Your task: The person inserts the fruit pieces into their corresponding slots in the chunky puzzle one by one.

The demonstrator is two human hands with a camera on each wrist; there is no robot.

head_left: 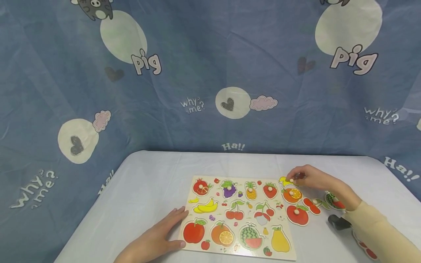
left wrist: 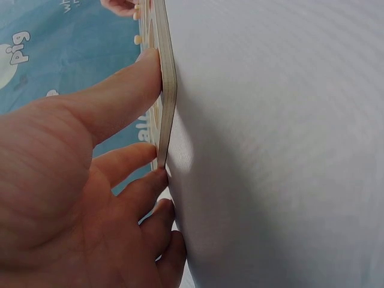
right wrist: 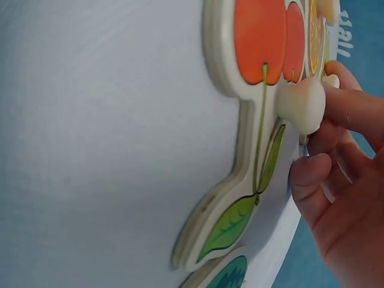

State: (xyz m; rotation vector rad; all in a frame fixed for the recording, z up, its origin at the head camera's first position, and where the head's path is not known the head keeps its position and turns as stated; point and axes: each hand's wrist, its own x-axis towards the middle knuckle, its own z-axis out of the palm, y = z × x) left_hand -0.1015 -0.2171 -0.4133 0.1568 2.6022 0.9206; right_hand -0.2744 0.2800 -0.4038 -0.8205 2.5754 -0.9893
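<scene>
A wooden fruit puzzle board [head_left: 241,219] lies on the white table. Knobbed pomegranate [head_left: 200,187], grape [head_left: 228,190], pineapple [head_left: 251,191] and strawberry [head_left: 270,190] pieces sit in its top row. My left hand [head_left: 156,233] rests against the board's left edge, its thumb [left wrist: 129,90] and fingertips touching the side. Beyond the board's top right corner, my right hand [head_left: 310,178] pinches the knob of a yellow banana piece [head_left: 283,180]. The piece is partly hidden by the orange piece and fingers.
Right of the board lie an orange piece [head_left: 292,195], an apple piece [head_left: 297,215], a cherry piece [right wrist: 261,42] and a watermelon piece [head_left: 334,201]. A black object [head_left: 338,222] and a partly hidden red piece [head_left: 371,252] show by the right sleeve. A blue patterned cloth [head_left: 204,131] hangs behind.
</scene>
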